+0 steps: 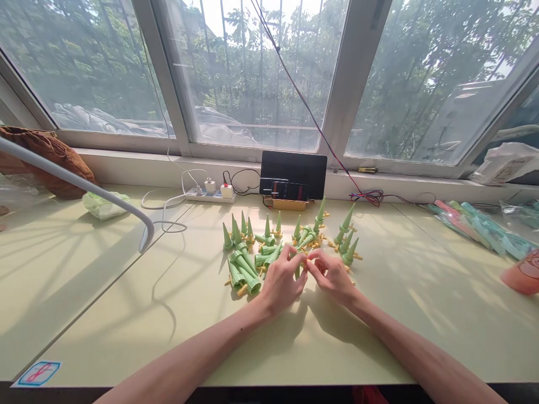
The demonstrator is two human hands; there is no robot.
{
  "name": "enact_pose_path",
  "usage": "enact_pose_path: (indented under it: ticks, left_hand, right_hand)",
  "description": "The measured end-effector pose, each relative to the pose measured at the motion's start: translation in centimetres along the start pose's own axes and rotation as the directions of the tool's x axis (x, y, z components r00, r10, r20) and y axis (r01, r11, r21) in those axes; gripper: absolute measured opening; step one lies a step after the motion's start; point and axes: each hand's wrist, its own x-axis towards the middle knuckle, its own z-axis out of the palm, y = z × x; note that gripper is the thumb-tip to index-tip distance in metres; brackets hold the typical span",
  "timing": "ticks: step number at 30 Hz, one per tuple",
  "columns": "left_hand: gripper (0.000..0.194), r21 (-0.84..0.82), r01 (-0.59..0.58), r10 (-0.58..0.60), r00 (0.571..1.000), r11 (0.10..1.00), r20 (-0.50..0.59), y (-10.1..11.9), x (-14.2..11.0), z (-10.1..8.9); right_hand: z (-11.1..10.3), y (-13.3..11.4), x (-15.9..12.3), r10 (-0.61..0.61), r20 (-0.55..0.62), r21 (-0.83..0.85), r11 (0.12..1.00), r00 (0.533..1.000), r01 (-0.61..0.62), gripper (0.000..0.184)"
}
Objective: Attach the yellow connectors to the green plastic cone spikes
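Both my hands meet at the middle of the pale green table. My left hand and my right hand have their fingers pinched together on one green cone piece between them. Several more green cones with small yellow valves lie or stand in a heap just beyond my hands. Some cones stand upright at the back and to the right.
A black tablet leans on a stand at the window sill, with a white power strip and cables to its left. A white lamp arm crosses the left side. Packaged items lie at the far right.
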Motion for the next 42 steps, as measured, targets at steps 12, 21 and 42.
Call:
enact_pose_path:
  ticks: [12,21,42]
  left_hand:
    - [0.009,-0.013,0.016,-0.016,1.0,1.0,-0.006,0.18,-0.04,0.03]
    - [0.01,0.004,0.0,0.0,1.0,1.0,-0.01,0.02,-0.01,0.11]
    - [0.025,-0.046,-0.021,0.021,1.0,0.999,0.01,0.1,0.08,0.08]
  right_hand:
    - [0.0,-0.21,-0.04,0.021,0.003,0.029,0.999,1.0,-0.021,0.014]
    - [0.02,-0.01,0.01,0.011,0.001,0.017,1.0,1.0,-0.012,0.018]
    - [0.1,0.23,0.18,-0.008,-0.03,-0.007,1.0,1.0,0.008,0.042]
